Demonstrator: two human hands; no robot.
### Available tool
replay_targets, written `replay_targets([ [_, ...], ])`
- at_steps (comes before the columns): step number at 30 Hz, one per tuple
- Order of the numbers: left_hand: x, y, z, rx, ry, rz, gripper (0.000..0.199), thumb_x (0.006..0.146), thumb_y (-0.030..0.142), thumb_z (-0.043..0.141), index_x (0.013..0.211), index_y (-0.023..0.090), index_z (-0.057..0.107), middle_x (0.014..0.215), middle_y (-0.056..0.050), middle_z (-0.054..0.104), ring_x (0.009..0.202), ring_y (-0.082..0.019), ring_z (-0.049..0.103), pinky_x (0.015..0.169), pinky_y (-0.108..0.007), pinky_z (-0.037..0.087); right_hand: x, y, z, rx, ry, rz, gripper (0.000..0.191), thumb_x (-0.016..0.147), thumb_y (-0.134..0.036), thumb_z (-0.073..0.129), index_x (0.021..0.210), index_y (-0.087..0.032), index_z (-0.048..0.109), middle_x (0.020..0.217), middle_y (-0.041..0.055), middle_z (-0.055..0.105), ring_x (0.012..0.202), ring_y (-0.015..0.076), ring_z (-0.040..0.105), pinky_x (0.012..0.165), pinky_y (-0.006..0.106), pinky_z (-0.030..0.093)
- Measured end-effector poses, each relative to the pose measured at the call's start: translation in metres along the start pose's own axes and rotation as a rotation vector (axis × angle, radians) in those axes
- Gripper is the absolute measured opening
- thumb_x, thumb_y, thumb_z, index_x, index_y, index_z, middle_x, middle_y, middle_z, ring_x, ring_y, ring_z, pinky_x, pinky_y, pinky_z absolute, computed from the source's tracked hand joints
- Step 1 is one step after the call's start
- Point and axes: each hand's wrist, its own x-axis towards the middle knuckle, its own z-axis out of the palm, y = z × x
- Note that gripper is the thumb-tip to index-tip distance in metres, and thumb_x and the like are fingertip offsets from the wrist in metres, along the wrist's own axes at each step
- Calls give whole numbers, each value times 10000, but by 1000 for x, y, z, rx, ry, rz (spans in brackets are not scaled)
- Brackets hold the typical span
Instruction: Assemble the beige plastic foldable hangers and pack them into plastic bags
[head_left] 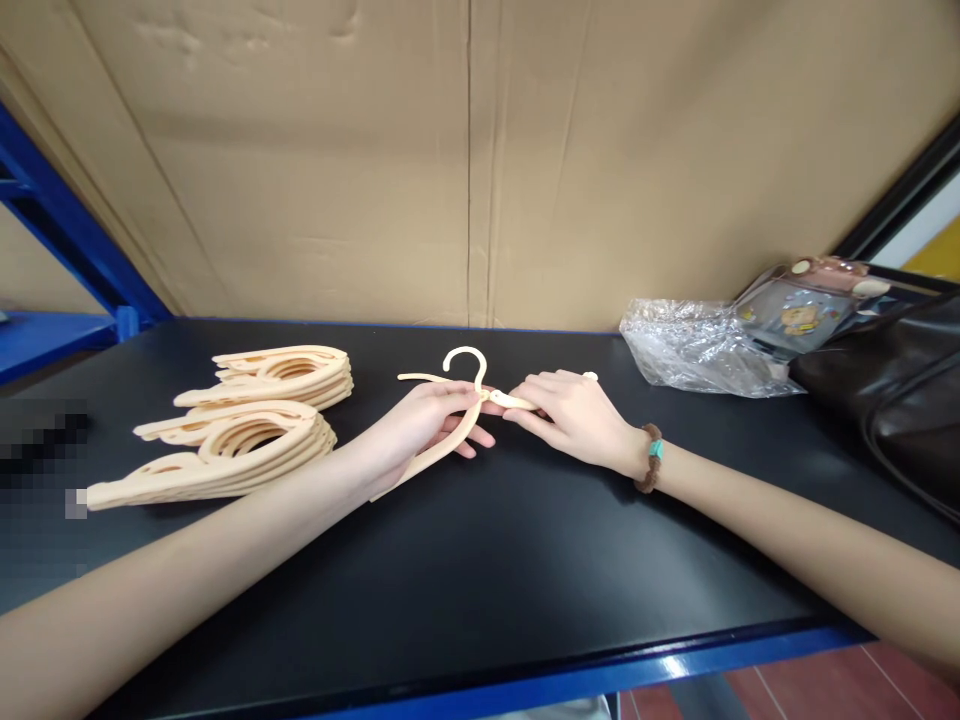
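A cream plastic clothes hanger is held up over the black tabletop, its hook pointing away from me. My left hand grips it near the base of the hook, with the thumb on top and some fingers spread beneath. The fingers of my right hand are wrapped round the hanger's right arm, just beyond a round joint. Most of that arm is hidden by the hand. To the left lie two stacks of similar folded hangers, a nearer stack and a farther stack.
Crumpled clear plastic lies at the back right, beside a see-through pouch and a dark leather bag. Cardboard walls off the back of the black table. Its front edge is blue.
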Motion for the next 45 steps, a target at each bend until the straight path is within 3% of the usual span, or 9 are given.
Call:
replay_targets([
  [2,0,1,-2,5,-34,-26,196,847,288,616,982,166,691,1100,-95,683,721,-148,679,598,-212,561,-1,-1,1,-4,18,17,280,988,-400,407,930,-181,571,772,23,633,676,162,584,639,270,363],
  [5,-2,5,-2,23,-48,-50,202,852,280,594,961,156,712,1090,-87,689,624,-101,642,505,-159,517,-2,-2,1,14,40,52,260,975,-418,424,1022,-174,499,801,34,649,668,184,593,612,270,359],
  [9,-4,10,0,3,-42,-36,217,869,279,572,953,150,725,1086,-76,687,503,-48,557,397,-127,443,-2,-2,1,40,14,56,231,969,-417,429,927,-191,448,761,20,624,621,175,573,576,254,332],
  [12,-3,9,0,-29,-45,-53,195,859,256,592,963,157,725,1062,-71,693,581,-72,615,456,-127,487,-2,-2,1,23,4,53,227,973,-405,428,890,-195,442,677,-7,580,594,167,551,583,253,323],
  [16,-2,8,-2,-18,-57,-67,199,836,272,629,990,187,721,1108,-67,683,695,-114,672,520,-138,527,-2,1,3,56,-4,19,188,984,-363,424,915,-191,456,774,11,609,662,164,561,668,276,354],
  [21,-2,7,-3,24,-44,-70,229,836,351,652,987,194,723,1083,-67,695,642,-98,664,506,-134,520,0,2,2,117,10,-31,133,983,-298,449,916,-186,473,822,13,603,722,160,557,705,286,356],
  [35,0,2,-9,24,-160,-47,235,827,350,680,1004,197,707,1153,-83,672,993,-191,659,712,-186,562,-4,1,3,129,16,-141,155,997,-269,402,950,-167,508,871,57,614,763,182,566,697,299,420],
  [40,-1,3,-9,18,-240,-80,209,819,299,691,985,173,685,1069,-93,700,932,-201,680,766,-241,564,-4,-1,4,-20,26,-256,270,1016,-304,323,963,-149,537,803,65,602,699,190,515,668,309,403],
  [45,0,5,-8,-38,-198,-117,171,829,260,658,965,161,687,1049,-87,697,827,-158,686,695,-205,553,-3,-2,4,11,45,-221,262,1014,-319,332,942,-157,525,819,68,607,712,187,535,673,304,405],
])
